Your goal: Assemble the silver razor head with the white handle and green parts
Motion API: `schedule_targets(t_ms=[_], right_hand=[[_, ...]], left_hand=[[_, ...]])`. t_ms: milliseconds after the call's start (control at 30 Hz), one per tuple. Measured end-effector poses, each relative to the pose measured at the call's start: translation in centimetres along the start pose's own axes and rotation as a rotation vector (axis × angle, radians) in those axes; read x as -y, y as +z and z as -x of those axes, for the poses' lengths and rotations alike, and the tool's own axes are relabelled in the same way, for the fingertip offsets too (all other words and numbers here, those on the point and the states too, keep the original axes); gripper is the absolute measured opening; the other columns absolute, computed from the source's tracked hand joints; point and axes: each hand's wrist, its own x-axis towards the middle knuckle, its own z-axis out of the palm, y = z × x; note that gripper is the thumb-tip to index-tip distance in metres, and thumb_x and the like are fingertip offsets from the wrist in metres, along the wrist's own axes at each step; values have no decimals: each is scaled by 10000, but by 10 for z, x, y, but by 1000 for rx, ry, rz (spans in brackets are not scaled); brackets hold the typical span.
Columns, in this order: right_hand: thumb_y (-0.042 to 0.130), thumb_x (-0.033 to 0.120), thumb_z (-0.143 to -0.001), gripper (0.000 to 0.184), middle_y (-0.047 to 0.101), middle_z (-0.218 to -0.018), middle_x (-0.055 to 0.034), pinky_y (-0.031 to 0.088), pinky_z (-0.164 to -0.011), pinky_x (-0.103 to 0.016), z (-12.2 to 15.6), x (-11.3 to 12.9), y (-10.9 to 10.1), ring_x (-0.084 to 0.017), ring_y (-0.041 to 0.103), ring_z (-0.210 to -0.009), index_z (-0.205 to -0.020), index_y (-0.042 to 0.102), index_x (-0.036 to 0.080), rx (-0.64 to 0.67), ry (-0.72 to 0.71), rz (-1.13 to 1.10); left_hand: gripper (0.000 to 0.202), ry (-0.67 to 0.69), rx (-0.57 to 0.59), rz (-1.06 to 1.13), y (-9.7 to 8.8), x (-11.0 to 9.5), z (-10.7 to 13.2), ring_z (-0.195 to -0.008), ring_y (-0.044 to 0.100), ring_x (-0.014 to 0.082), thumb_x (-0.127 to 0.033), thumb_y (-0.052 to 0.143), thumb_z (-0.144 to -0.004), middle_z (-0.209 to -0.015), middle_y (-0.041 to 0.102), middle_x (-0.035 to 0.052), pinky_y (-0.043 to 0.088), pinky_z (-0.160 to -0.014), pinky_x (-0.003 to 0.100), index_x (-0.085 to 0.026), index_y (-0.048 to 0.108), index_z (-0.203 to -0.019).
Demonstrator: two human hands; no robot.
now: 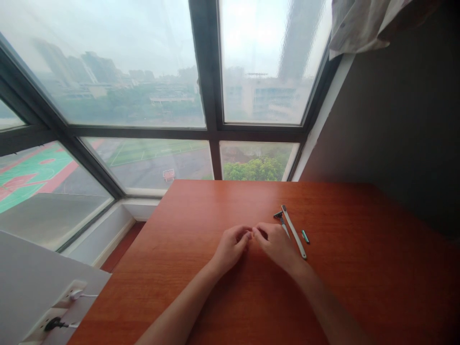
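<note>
My left hand [232,245] and my right hand [276,243] meet above the middle of the wooden table [201,206]. The fingers of both are curled, their tips pinched close together. Anything between those fingertips is too small or too hidden to make out. Just beyond my right hand lies a razor [279,216] with a black head, its pale handle partly covered by the hand. Beside it a long, slim white toothbrush [294,233] with a dark head slants toward me. Farther right rests a small green and dark strip [305,236], perhaps a razor cartridge or cover.
Windows with dark frames [143,133] rise behind the table's far edge. A dark wall [388,124] stands at the right, with a bunched curtain [362,28] above. At lower left, a black plug [53,324] and a white plug [75,295] sit in wall sockets.
</note>
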Motion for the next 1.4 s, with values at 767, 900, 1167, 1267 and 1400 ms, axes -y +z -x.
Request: schedule_targets(t_ms=[767,900,1167,1267,1400], right_hand=[[401,232,-920,276,659,-703,-35,373,-633,-241,11,-11,34,-161,595,-653,-752,614,182,-54,-77,-145],[402,226,-920,262,671,-733,-46,371,-644,-241,11,-10,33,-167,606,-679,-761,606,185,-38,-80,-85],[402,223,-915,253,692,-777,-57,386,-674,-245,11,-12,32,-177,625,-728,-795,622,189,-20,-75,-65],[399,228,-919,257,694,-781,-57,387,-678,-246,11,-12,32,-178,627,-734,-798,622,193,-15,-83,-55],[405,222,-917,247,696,-794,-57,385,-684,-247,11,-12,30,-179,630,-745,-803,622,190,-12,-96,-44]], left_hand=[[259,150,10,-261,2,3,0,-863,622,218,-203,473,-861,-958,703,82,461,-798,291,-190,680,-1017],[289,159,23,-273,1,2,1,-881,622,218,-176,449,-869,-972,702,83,459,-812,299,-192,673,-1050],[291,159,9,-234,2,0,1,-903,625,226,-181,464,-854,-972,711,81,466,-826,312,-194,684,-1044],[293,159,10,-227,1,0,2,-907,624,226,-183,467,-854,-984,708,82,464,-835,314,-200,682,-1052],[297,158,14,-230,1,2,2,-915,619,226,-177,468,-856,-1007,703,83,459,-843,313,-201,675,-1067]])
